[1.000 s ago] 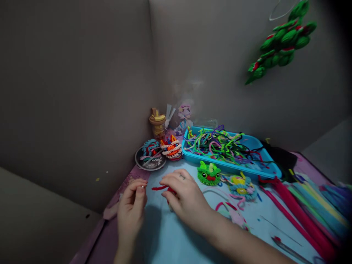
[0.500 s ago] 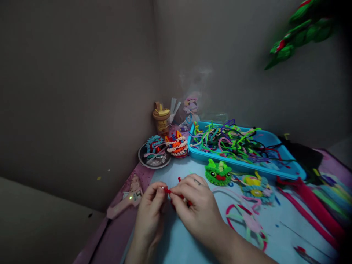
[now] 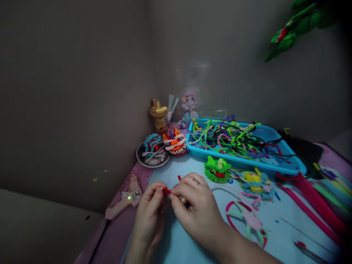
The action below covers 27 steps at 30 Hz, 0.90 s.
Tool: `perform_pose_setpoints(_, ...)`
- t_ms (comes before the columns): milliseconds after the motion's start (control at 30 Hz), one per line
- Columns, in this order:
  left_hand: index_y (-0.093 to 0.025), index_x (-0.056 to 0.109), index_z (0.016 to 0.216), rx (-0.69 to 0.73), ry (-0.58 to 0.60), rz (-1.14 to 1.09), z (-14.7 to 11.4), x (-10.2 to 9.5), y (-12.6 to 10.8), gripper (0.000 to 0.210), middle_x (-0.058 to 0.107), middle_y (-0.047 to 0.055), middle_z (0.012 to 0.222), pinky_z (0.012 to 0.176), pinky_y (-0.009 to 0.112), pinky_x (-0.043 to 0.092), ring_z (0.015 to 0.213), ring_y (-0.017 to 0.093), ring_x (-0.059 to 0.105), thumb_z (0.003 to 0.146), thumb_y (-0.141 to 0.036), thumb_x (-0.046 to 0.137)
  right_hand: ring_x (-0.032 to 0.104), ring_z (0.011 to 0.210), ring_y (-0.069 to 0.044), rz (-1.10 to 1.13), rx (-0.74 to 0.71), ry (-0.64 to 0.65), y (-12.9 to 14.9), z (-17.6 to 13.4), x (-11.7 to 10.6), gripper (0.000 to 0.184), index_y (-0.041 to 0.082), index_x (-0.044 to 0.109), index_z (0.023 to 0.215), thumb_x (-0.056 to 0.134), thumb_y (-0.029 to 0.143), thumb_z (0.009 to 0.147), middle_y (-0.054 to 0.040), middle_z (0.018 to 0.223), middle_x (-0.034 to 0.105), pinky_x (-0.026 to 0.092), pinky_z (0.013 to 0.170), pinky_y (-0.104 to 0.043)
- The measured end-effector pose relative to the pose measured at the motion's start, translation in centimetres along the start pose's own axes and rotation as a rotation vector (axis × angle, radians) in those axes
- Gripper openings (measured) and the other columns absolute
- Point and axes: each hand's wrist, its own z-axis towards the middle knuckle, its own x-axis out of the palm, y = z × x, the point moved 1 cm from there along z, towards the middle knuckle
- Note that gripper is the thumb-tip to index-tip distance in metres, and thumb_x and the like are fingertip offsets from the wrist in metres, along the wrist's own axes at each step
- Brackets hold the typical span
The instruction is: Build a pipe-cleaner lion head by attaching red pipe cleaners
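My left hand (image 3: 150,211) pinches one end of a short red pipe cleaner (image 3: 166,190) between thumb and index finger, with a tiny whitish spot at its tip. My right hand (image 3: 196,207), its fingers curled, grips the same red piece a little further along. Another bit of red pokes up behind the right knuckles, and something pale and dark shows partly under the right fingers, too hidden to name. Beyond the right hand sits a green pipe-cleaner animal head (image 3: 217,170). A pink and green pipe-cleaner frame (image 3: 251,219) lies to the right.
A blue tray (image 3: 247,161) holds tangled pipe cleaners. Left of it are an orange-and-white head (image 3: 175,143), a metal bowl (image 3: 139,159) and a lidded cup (image 3: 159,115). A pink glue gun (image 3: 121,206) lies at left; scissors (image 3: 309,252) and red pipe cleaners (image 3: 316,198) lie right.
The view has shifted slightly, so the background things sit a little higher in the picture. Slightly more red shows between my fingertips. Both hands keep their pinch in nearly the same place.
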Motion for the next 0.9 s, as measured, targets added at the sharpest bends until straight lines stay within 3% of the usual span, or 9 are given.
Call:
perform_pose_setpoints(267, -0.014, 0.068, 0.068, -0.013, 0.01, -0.014, -0.2, 0.2, -0.3, 0.033, 0.056, -0.003, 0.063, 0.043, 0.012, 0.033, 0.049, 0.003, 0.041, 0.052, -0.035, 0.088, 0.049, 0.072, -0.019, 0.02, 0.004, 0.004, 0.1, 0.0, 0.1, 0.017, 0.019, 0.061, 0.067, 0.057, 0.01, 0.08, -0.0017, 0.064, 0.057, 0.033, 0.069, -0.034)
perform_pose_setpoints(567, -0.015, 0.069, 0.069, 0.006, -0.03, 0.021, -0.5, 0.5, -0.1, 0.035, 0.062, -0.001, 0.068, 0.058, 0.016, 0.046, 0.061, 0.008, 0.055, 0.05, -0.037, 0.088, 0.049, 0.072, -0.018, 0.0, 0.008, -0.001, 0.1, -0.1, 0.2, 0.019, 0.018, 0.058, 0.063, 0.055, 0.012, 0.081, -0.0015, 0.064, 0.055, 0.032, 0.069, -0.033)
perform_pose_setpoints(900, -0.017, 0.069, 0.077, 0.179, -0.058, 0.193, 0.1, -1.1, 0.4, 0.033, 0.061, -0.001, 0.07, 0.061, 0.019, 0.043, 0.065, 0.01, 0.052, 0.061, -0.043, 0.082, 0.048, 0.072, -0.018, 0.017, 0.017, 0.003, 0.1, -0.1, -0.1, 0.019, 0.019, 0.058, 0.065, 0.054, 0.011, 0.081, -0.001, 0.064, 0.054, 0.033, 0.07, -0.034)
